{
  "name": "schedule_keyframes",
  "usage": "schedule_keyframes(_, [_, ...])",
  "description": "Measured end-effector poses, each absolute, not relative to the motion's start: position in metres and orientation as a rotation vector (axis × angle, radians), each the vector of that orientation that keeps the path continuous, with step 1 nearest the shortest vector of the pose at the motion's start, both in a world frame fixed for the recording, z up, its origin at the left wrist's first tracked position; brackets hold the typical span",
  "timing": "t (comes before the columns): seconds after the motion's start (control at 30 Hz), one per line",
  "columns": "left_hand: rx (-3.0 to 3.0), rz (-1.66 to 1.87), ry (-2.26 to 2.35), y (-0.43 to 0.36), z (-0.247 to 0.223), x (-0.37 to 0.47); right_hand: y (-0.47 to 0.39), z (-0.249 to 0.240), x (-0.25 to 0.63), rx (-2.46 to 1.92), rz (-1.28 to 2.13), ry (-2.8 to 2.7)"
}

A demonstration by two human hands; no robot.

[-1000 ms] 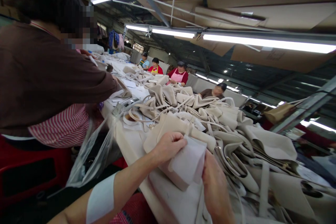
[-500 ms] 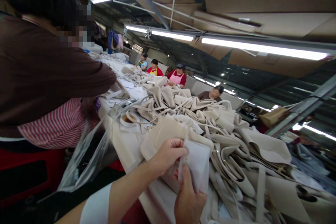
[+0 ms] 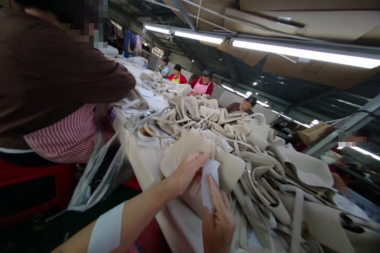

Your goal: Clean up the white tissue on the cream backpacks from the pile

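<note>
Fluorescent lamps [image 3: 305, 53] hang above a long table [image 3: 141, 166] heaped with beige bags [image 3: 252, 132]. Near the table's closest edge, a folded white paper [image 3: 206, 193] is held up before one bag. The left hand [image 3: 187, 172] has thumb and fingers pinched at its upper end; the right hand [image 3: 219, 223] lays one finger along it, its grip behind hidden.

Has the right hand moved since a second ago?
Yes. Judged against the broad pale strap at lower right, the right hand has moved left across the view, toward the left hand.
</note>
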State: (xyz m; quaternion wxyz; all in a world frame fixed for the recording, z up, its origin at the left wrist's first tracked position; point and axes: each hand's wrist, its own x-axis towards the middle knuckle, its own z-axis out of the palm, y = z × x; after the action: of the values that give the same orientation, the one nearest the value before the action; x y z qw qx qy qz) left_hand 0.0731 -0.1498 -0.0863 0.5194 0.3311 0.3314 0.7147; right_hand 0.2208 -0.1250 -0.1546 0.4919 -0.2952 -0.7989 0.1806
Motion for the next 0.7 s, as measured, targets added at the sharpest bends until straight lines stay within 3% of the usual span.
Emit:
schedule_keyframes(0.2, [0.953, 1.829, 1.023, -0.155, -0.085, 0.066, -0.140, -0.146, 0.212, -0.616, 0.542, -1.949])
schedule_keyframes(0.37, [1.073, 1.818, 1.097, -0.156, -0.083, 0.058, -0.132, -0.094, 0.209, -0.841, 0.989, -1.676])
schedule_keyframes(0.5, [1.094, 1.818, 1.062, -0.156, -0.084, 0.056, -0.114, -0.063, 0.193, -0.924, 1.105, -1.740])
schedule_keyframes(0.7, [0.994, 1.937, 1.085, -0.154, -0.086, 0.058, -0.108, -0.073, 0.178, -0.802, 1.295, -1.616])
